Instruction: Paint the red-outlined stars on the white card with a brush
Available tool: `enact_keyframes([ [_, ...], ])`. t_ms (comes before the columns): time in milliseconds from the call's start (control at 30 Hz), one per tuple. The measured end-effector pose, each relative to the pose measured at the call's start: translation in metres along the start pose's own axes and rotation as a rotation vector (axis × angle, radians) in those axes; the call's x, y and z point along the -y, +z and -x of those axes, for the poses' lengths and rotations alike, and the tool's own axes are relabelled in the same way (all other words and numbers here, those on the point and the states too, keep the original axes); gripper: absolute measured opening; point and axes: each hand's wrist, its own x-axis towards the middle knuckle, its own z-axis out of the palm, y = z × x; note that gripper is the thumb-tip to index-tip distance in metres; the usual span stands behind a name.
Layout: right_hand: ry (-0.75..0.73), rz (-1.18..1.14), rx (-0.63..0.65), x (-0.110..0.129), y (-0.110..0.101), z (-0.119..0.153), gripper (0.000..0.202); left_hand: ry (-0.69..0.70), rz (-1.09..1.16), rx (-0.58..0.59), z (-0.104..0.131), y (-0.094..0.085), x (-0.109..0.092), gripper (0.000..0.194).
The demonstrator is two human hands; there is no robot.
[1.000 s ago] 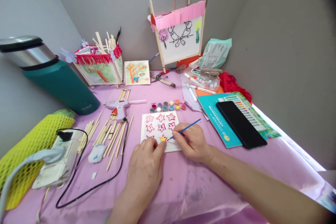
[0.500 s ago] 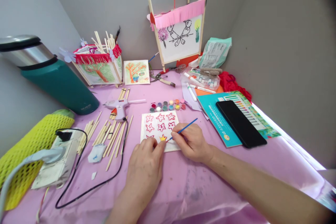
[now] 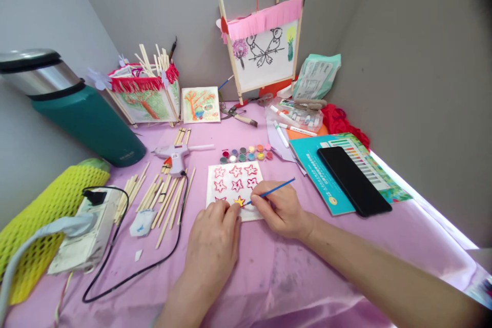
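Observation:
A white square panel (image 3: 226, 177) with several red-outlined stars lies flat on the pink-purple cloth. One star (image 3: 240, 200) in its lower row is yellow inside. In my right hand (image 3: 280, 209) a thin blue paintbrush (image 3: 277, 187) is pinched, its tip at the yellow star. My left hand (image 3: 215, 238) rests on the panel's lower left edge with fingers stretched out, covering part of the bottom row. Beyond the panel stand small paint pots (image 3: 246, 154) in two rows.
Left lie a glue gun (image 3: 176, 157), wooden sticks (image 3: 169, 200), a power strip (image 3: 92, 236) and a teal bottle (image 3: 92, 123). On the right a black phone (image 3: 353, 180) lies on a blue book (image 3: 313, 177). A decorated lantern (image 3: 265, 51) hangs at the back.
The paintbrush has tilted lower, its rear end further right, as my right hand shifts slightly. My left hand stays on the panel. The whole view has shifted a little.

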Motion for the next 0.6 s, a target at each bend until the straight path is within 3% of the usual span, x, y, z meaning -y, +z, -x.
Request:
enact_keyframes([
  [600,-0.026,-0.011,0.058,0.0004,0.0012,-0.0005,0.013,-0.004,-0.002,0.014,-0.0006,0.0003,-0.0001,0.025],
])
